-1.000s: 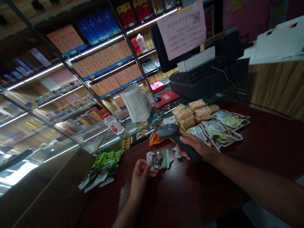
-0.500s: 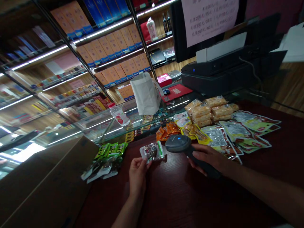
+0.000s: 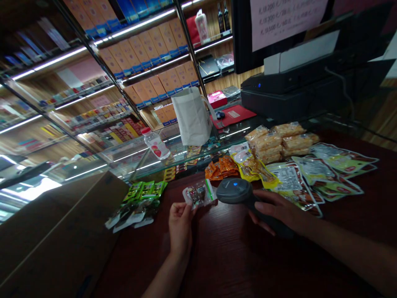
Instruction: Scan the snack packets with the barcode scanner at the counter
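Between thumb and fingers, my left hand (image 3: pixel 180 223) pinches the edge of a small clear snack packet (image 3: pixel 198 193) with dark contents and a green strip. My right hand (image 3: pixel 276 213) is wrapped round the handle of a dark barcode scanner (image 3: pixel 235 191), which shows a blue light on top. The scanner's head is just right of the packet and apart from it. Orange snack packets (image 3: pixel 221 167) and a yellow-edged packet (image 3: pixel 256 169) lie beyond the scanner. To the left are green packets (image 3: pixel 145 190) with dark clear packets (image 3: pixel 139 215) in front of them.
A cardboard box (image 3: pixel 62 231) stands at the left. Wrapped pastries (image 3: pixel 269 142) and flat pouches (image 3: pixel 325 176) lie at the right. On the glass counter stand a bottle (image 3: pixel 156 144) and a white paper bag (image 3: pixel 192 118). A black monitor (image 3: pixel 242 41) rises at the back right.
The view has shifted slightly. The packet's far side looks a little more raised in my left hand. My right hand still holds the scanner beside it.
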A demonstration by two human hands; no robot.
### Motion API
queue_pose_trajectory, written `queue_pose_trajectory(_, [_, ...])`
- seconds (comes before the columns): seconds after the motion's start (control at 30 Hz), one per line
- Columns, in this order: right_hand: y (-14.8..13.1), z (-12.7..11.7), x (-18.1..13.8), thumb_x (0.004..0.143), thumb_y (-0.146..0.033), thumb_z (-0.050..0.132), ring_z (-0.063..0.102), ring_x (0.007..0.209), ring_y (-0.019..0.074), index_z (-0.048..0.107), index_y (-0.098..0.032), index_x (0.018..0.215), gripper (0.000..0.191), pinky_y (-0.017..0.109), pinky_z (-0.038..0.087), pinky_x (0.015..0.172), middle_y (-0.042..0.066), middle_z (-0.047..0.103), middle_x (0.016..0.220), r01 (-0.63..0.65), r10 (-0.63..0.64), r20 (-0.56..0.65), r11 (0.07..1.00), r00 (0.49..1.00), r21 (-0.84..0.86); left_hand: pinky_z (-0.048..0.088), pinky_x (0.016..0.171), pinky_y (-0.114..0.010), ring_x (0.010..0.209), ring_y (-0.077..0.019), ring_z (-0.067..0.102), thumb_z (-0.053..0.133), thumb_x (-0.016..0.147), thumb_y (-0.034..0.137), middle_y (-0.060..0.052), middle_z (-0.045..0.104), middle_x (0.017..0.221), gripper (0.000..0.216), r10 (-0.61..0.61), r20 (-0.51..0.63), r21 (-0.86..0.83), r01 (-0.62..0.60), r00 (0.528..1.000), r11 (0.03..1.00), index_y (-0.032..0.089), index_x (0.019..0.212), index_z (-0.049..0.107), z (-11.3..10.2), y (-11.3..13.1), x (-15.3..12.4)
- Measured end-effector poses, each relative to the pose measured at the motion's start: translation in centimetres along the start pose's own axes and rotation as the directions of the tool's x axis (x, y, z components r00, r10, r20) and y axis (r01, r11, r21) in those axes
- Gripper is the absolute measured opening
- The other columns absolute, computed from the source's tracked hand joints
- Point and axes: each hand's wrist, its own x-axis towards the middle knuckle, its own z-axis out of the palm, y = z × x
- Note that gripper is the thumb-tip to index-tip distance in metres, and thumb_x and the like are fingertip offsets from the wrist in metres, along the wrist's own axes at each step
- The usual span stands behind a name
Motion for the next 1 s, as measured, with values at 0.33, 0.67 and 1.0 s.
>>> queue_pose_trajectory(0.33, [0.0,-0.1,-0.1,0.086,-0.057,0.062,0.052,0.046,0.0078,0.06,-0.017,0.09,0.04,0.018,0.043,0.039,0.001,0.063,0.073,0.019,-0.019,0.01,1.0,1.0,-0.014,0.057,0.075,-0.026,0.069,-0.0101,0.068,0.082,0.062,0.026,0.005,0.068,0.07,0.036,0.041,0.032,0.019,-0.042,0.999,0.999,0.019,0.074,0.049,0.1,0.0,-0.1])
queue_pose_trajectory(0.67, [0.0,-0.1,-0.2,0.088,-0.053,0.062,0.054,0.046,0.0086,0.061,-0.017,0.088,0.037,0.019,0.044,0.039,0.001,0.063,0.073,0.015,-0.014,0.011,0.999,1.0,-0.029,0.055,0.069,-0.02,0.063,-0.0079,0.065,0.087,0.056,0.032,0.005,0.066,0.068,0.045,0.073,-0.01,0.033,-0.072,0.997,0.997,0.018,0.077,0.049,-0.4,-0.1,0.3])
queue_pose_trajectory(1.0, [0.9,-0.1,0.2,0.084,-0.058,0.062,0.053,0.044,0.0099,0.06,-0.018,0.083,0.041,0.02,0.043,0.036,0.001,0.064,0.07,0.033,-0.034,-0.019,0.999,0.999,-0.027,0.061,0.071,-0.03,0.07,-0.0156,0.072,0.072,0.078,0.015,-0.003,0.067,0.079,0.025,0.309,-0.364,-0.021,-0.339,0.879,0.94,0.017,0.084,0.048,-5.3,7.7,2.2])
